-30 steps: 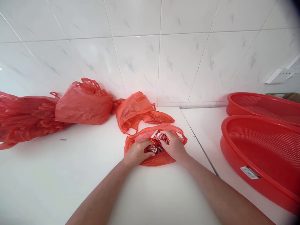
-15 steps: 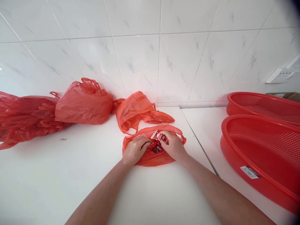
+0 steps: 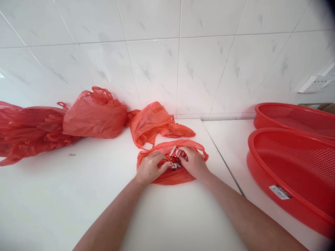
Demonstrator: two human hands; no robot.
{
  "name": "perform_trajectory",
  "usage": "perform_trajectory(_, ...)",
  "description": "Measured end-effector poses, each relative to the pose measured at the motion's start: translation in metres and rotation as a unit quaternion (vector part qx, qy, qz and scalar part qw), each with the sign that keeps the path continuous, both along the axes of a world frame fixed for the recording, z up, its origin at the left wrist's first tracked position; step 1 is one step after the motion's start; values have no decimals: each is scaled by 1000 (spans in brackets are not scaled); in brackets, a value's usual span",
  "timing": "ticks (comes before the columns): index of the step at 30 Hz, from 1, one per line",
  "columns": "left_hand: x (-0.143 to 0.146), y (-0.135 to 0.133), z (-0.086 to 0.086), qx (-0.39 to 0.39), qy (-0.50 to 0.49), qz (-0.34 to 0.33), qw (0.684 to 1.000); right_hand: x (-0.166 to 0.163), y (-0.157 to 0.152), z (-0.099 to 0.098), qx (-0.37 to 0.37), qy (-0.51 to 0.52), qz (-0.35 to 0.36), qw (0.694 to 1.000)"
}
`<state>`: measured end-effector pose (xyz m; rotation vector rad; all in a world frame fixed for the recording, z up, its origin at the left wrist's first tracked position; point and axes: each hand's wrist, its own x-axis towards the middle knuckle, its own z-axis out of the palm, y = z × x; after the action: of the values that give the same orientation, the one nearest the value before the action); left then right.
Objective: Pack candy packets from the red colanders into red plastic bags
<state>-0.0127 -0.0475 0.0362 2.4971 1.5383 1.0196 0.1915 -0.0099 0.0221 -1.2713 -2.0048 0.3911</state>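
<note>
A small red plastic bag (image 3: 171, 178) lies on the white counter (image 3: 78, 195) in front of me. Both my hands rest on it. My left hand (image 3: 149, 168) has its fingers curled, pinching red-and-white snack packets (image 3: 177, 153) that show through the bag's mouth. My right hand (image 3: 194, 162) is closed on the same packets from the right side. The bag's handles (image 3: 202, 150) loop out behind my right hand.
Another red bag (image 3: 154, 122) lies just behind, a fuller one (image 3: 95, 115) to its left, and a heap of red bags (image 3: 26, 130) at far left. Two red mesh baskets (image 3: 293, 167) stand at right. A wall socket (image 3: 315, 84) sits on the tiled wall.
My left hand has curled tighter and slid slightly right over the packets. My right hand stays in place on them. The bag has bunched a little.
</note>
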Motion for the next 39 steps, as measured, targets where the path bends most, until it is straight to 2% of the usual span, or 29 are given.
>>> perform_trajectory(5, 0, 1, 0, -40, -14, 20, 999, -1, -1, 0, 8, 2, 2, 1000)
perform_trajectory(10, 0, 2, -4, -113, -5, -21, 993, -1, -2, -1, 14, 10, 12, 1000)
perform_trajectory(14, 1, 2, -5, -131, 12, -30, 991, -1, -1, -2, 7, 9, 15, 1000)
perform_trajectory(18, 0, 0, 1, -101, 28, -32, 994, 0, 0, -2, -1, 10, 17, 1000)
perform_trajectory(22, -5, -1, 9, -57, 58, -4, 997, 0, 0, -1, -18, -2, 6, 1000)
perform_trajectory(30, -10, 1, 7, -68, 115, 9, 991, 1, -1, 0, -35, -19, -6, 999)
perform_trajectory(34, -11, 3, 4, -59, 89, 4, 994, 1, -2, 0, -23, -17, -1, 1000)
perform_trajectory(39, -13, 5, 1, 19, 58, 55, 997, -3, -7, 2, 38, 7, 35, 999)
